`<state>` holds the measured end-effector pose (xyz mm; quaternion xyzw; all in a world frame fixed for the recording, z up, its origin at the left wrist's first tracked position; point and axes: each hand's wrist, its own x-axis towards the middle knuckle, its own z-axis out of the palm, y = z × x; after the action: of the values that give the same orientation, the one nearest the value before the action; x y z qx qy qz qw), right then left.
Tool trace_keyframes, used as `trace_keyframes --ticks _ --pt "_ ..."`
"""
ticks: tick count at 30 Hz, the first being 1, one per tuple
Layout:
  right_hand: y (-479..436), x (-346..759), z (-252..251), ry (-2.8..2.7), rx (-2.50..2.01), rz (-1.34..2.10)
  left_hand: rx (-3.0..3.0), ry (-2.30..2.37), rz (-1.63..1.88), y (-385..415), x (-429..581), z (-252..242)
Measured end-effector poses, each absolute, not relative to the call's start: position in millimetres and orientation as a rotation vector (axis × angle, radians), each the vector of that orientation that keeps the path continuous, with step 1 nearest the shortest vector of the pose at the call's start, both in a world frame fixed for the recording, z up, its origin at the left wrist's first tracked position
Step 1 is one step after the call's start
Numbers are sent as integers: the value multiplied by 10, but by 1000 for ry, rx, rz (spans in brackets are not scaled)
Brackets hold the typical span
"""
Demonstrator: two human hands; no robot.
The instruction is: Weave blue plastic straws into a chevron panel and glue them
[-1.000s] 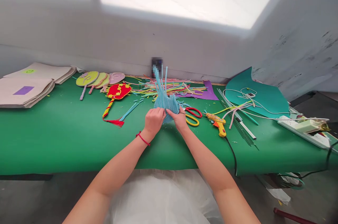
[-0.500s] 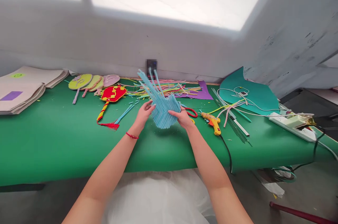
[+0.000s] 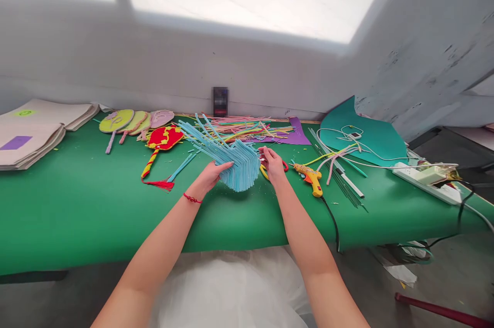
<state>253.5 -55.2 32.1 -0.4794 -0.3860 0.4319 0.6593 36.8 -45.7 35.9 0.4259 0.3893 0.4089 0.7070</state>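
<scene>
A light blue fan-shaped piece of pipe cleaners (image 3: 241,166), bent and laid side by side, is held above the table. My left hand (image 3: 214,172) grips its left side, thumb across the front. Its long loose ends spread out to the upper left. Beside its right edge, my right hand (image 3: 272,163) has its fingers curled together; whatever is between the fingertips is too small to make out. Scissors with red and yellow handles (image 3: 264,172) lie behind the right hand, partly hidden by it.
A yellow glue gun (image 3: 313,181) with a black cord lies to the right, near green wires and a power strip (image 3: 428,186). Loose pipe cleaners (image 3: 247,126) are heaped at the back. A red tasselled fan (image 3: 165,137) and large paper sheets (image 3: 34,130) are left.
My right hand has let go of the blue piece's front and moved slightly right, off its edge. The piece has tipped, its loose ends swinging left and down.
</scene>
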Motion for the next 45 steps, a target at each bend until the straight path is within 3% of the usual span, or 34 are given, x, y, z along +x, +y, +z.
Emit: trace_keyframes --ticks 14,24,45 --pt "-582 2500 383 -868 -1009 917 1079 940 644 -465 308 307" --pt "-567 2446 328 -942 -961 896 1071 879 1058 -421 380 256" --pt "-593 2391 290 -944 -881 1007 1013 959 1168 -405 373 261"
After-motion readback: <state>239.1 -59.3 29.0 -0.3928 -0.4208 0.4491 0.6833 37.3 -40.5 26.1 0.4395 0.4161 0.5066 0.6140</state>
